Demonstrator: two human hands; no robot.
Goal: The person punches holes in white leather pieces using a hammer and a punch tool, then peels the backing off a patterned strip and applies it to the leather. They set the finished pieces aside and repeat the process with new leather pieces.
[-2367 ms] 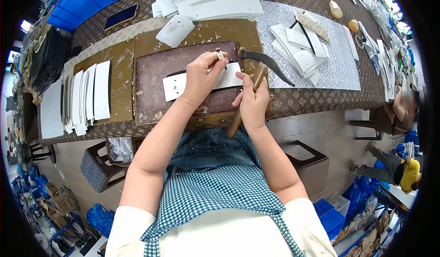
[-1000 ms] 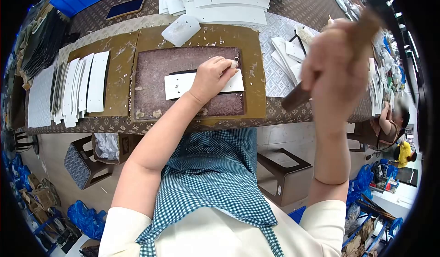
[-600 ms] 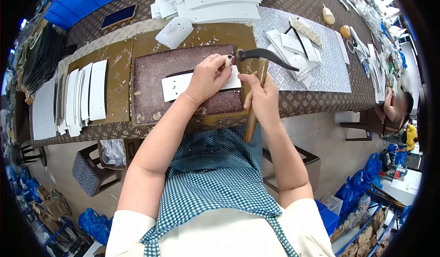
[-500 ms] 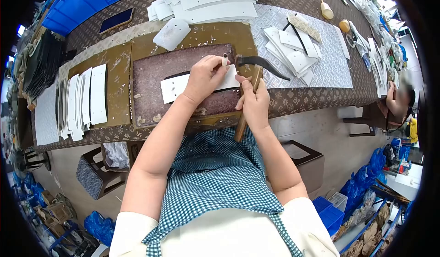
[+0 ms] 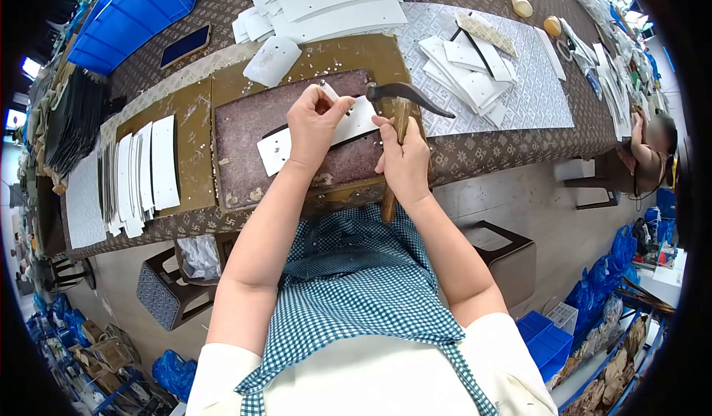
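My left hand pinches a slim whitish punch, which leans with its dark end toward the lower right. Below it lies a white strip with small dark holes, over a black layer whose edge shows. Both rest on a worn purplish-brown board. In my right hand is the wooden handle of a hammer; its curved dark head sits just beyond the strip's right end.
White strips stand in a row at the left, near a dark stack. More white pieces are piled at the back, others at the right. A phone and blue bin are back left. Another person sits far right.
The punch has gone from upright to tilted, its top toward the left, as my left hand turned and shifted slightly left. The hammer head has moved a little left. The strip is angled more.
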